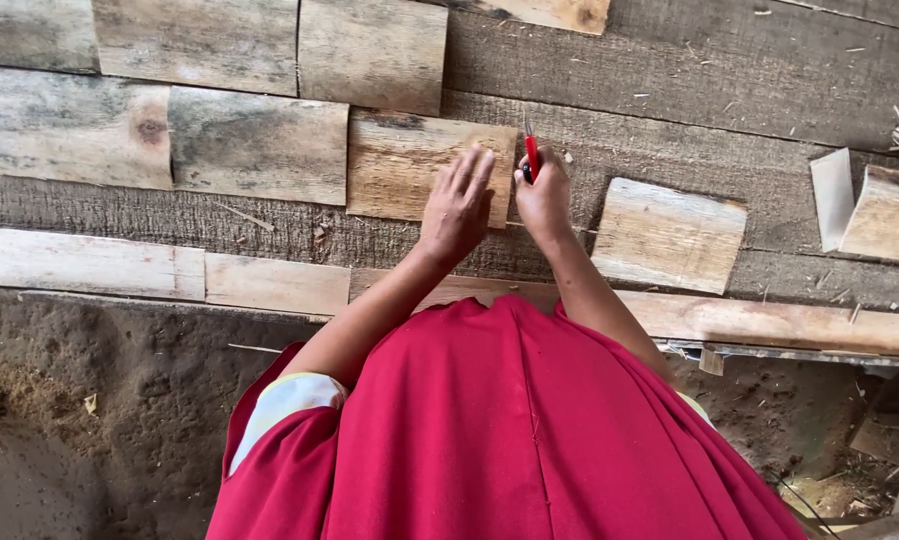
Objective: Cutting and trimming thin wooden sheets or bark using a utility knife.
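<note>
My left hand (457,205) lies flat on a short wooden shingle (400,165) set against rough dark boards, fingers spread. My right hand (544,195) is beside it at the shingle's right edge, closed around a thin red tool (532,155) with a metal tip pointing up. Both forearms reach out from my red garment (510,430).
Several similar shingles line the boards in rows to the left (258,145) and above (373,50). A loose shingle (668,235) lies to the right, more pieces at far right (885,212). A long pale batten (150,270) runs below. Dirt ground (100,420) with wood chips lies underneath.
</note>
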